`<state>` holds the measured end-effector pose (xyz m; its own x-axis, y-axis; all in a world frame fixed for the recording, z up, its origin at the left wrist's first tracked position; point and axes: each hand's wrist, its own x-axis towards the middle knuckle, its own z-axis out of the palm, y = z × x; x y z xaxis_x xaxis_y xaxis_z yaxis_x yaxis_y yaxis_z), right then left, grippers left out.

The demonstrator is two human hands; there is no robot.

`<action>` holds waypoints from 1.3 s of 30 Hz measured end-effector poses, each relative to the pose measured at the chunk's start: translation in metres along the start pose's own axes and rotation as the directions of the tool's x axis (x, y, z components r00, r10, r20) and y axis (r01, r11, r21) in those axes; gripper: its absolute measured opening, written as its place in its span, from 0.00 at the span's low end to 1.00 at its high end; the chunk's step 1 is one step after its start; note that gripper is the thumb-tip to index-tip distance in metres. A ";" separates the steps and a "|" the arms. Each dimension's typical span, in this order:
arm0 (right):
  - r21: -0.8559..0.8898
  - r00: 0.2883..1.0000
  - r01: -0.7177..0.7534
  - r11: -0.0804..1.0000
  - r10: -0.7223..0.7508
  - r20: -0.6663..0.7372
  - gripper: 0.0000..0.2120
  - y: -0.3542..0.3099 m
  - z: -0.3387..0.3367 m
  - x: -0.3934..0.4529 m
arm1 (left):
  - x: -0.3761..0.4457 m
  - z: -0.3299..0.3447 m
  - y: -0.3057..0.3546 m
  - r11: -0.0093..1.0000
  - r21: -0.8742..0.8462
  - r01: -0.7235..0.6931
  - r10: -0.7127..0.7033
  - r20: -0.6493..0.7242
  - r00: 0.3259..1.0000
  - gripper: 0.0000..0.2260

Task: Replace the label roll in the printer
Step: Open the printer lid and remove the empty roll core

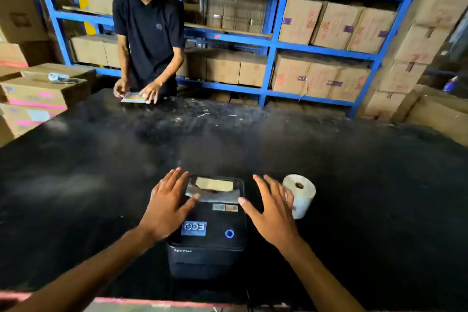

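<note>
A black label printer (210, 230) stands on the black table (101, 159) near its front edge, lid down, with a clear window on top and a blue lit button. My left hand (166, 206) hovers over the printer's left side, fingers spread, holding nothing. My right hand (273, 210) hovers over its right side, fingers spread and empty as well. A white label roll (301, 194) stands on end just right of the printer, partly behind my right hand.
Another person (149, 33) stands at the far side of the table, both hands on a small flat packet (134, 97). Blue shelving (276, 43) full of cardboard boxes rises behind. More boxes (38, 96) are stacked at the left and right.
</note>
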<state>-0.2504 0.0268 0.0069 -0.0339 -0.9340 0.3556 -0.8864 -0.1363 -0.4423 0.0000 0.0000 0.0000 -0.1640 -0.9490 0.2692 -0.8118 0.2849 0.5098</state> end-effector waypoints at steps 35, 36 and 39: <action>0.489 0.947 -0.259 0.833 0.318 -0.041 0.35 -0.016 0.014 0.008 | -0.081 0.063 -0.039 0.519 -0.687 0.509 -0.543 0.195 0.817 0.12; 0.452 0.938 -0.304 0.838 0.346 -0.010 0.38 -0.019 0.007 0.024 | -0.080 0.062 -0.042 0.514 -0.690 0.510 -0.533 0.210 0.820 0.14; 0.407 0.894 -0.438 0.801 0.437 0.101 0.40 -0.027 -0.009 0.066 | -0.078 0.062 -0.047 0.506 -0.690 0.518 -0.506 0.249 0.826 0.17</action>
<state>-0.2326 -0.0287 0.0497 -0.3709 -0.9278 0.0410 -0.5075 0.1655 -0.8456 0.0162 0.0523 -0.0952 0.1360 -0.9615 -0.2389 -0.1091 -0.2542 0.9610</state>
